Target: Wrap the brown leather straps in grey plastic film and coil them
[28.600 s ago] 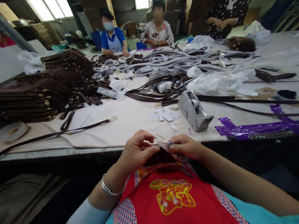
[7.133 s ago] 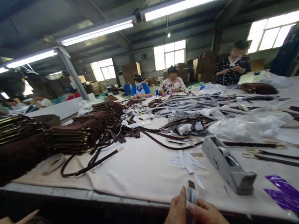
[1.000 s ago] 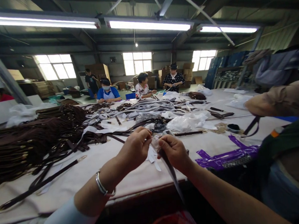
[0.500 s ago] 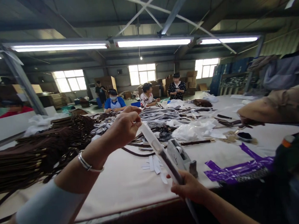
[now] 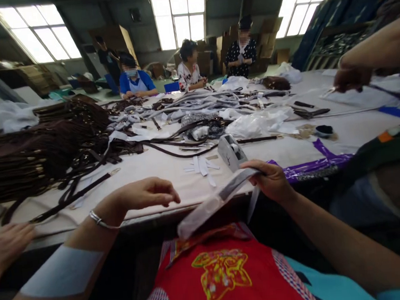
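Observation:
My right hand (image 5: 270,179) grips a strap (image 5: 234,182) near its upper end. Pale translucent wrapping (image 5: 199,216) covers the strap's lower part, which slants down to the left over my lap. A thin strip of wrapping (image 5: 253,203) dangles below the right hand. Apart from the strap, my left hand (image 5: 150,193) hovers above the table's front edge with loosely bent fingers and nothing in them. A grey tape dispenser (image 5: 230,151) stands just beyond the right hand. White paper strips (image 5: 201,166) lie on the cloth to its left.
Dark brown straps (image 5: 19,167) are piled at the left. Wrapped grey straps (image 5: 196,100) and plastic bags (image 5: 256,123) cover the table's middle. A purple plastic piece (image 5: 317,162) lies at right. A co-worker's hand (image 5: 10,245) rests at left; another co-worker's arm (image 5: 378,50) reaches in from the right.
My view has tilted down. My left hand has let go of the wrapped end and moved down and left. The strap has swung down, its wrapped end now lowest.

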The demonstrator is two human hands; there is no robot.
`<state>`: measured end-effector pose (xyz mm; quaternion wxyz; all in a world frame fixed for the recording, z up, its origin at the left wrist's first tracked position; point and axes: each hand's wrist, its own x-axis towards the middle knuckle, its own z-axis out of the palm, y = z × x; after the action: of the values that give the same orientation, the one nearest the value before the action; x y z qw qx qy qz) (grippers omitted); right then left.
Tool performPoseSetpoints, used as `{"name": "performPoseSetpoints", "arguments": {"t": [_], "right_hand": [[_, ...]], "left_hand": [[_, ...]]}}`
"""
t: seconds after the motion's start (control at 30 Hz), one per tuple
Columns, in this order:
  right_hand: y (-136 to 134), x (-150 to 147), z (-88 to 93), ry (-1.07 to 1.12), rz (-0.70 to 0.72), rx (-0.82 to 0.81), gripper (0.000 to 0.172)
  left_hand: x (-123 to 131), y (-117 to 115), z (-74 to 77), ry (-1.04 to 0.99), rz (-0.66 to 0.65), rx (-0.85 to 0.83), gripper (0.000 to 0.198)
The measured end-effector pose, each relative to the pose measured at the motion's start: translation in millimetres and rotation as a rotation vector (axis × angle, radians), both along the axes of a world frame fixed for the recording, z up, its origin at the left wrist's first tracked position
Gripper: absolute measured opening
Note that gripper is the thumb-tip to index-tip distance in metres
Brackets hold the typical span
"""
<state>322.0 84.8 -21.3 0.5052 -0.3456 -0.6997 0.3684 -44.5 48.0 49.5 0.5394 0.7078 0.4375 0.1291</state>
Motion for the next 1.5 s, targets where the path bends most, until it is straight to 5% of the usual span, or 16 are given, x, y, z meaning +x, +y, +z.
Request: {"name": "performPoseSetpoints", "arguments": {"t": [0.1,0.2,0.3,0.43,0.8,0.93,1.07,1.13,1.2,1.3,1.4,1.5], "right_hand": [[-3.2,-21.5,5.6,0.019,0.045,-0.063,0.019],[0.5,-42.6,5.7,0.072,0.052,-0.110,0.021],[10.5,-45.8,-1.1,0.101,0.015,-0.117,0.022],[20.8,-33.3,-16.6,0.030,-0.012,-0.136,0.021],[28.7,-51.7,-54.3,-0.097,0.127,-0.093,0.021],[28.9,-42.1,-48.7,-0.203,0.229,-0.212,0.024],[24.5,-30.5,-30.9,-0.474,0.634,-0.342,0.046],[19.6,-31.2,-25.9,-0.567,0.792,-0.358,0.036],[13.9,-35.9,-26.8,-0.643,0.773,-0.286,0.020],[8.1,-42.1,-35.9,-0.745,0.421,0.044,0.022],[7.3,-41.4,-43.7,-0.750,0.105,0.344,0.035],[8.3,-38.5,-44.5,-0.687,0.034,0.451,0.035]], "left_hand": [[42.2,-7.4,-30.2,-0.362,0.133,-0.047,0.055],[93.4,-15.6,-59.5,-0.625,0.088,-0.290,0.072],[118.7,-26.7,-72.6,-0.725,0.071,-0.504,0.058],[108.5,-37.3,-69.9,-0.660,0.178,-0.503,0.036],[99.5,-45.6,-77.8,-0.596,0.160,-0.510,0.029],[86.8,-42.0,-74.6,-0.375,0.071,-0.262,0.026],[59.7,-26.6,-67.5,0.226,-0.027,0.434,0.019],[49.7,-21.1,-67.0,0.486,0.016,0.674,0.025],[45.6,-20.2,-68.6,0.575,0.088,0.741,0.030],[47.6,-26.0,-72.1,0.362,0.214,0.540,0.028],[52.8,-33.7,-75.8,-0.106,0.180,-0.070,0.041],[59.3,-37.6,-83.2,-0.549,0.197,-0.601,0.057]]}}
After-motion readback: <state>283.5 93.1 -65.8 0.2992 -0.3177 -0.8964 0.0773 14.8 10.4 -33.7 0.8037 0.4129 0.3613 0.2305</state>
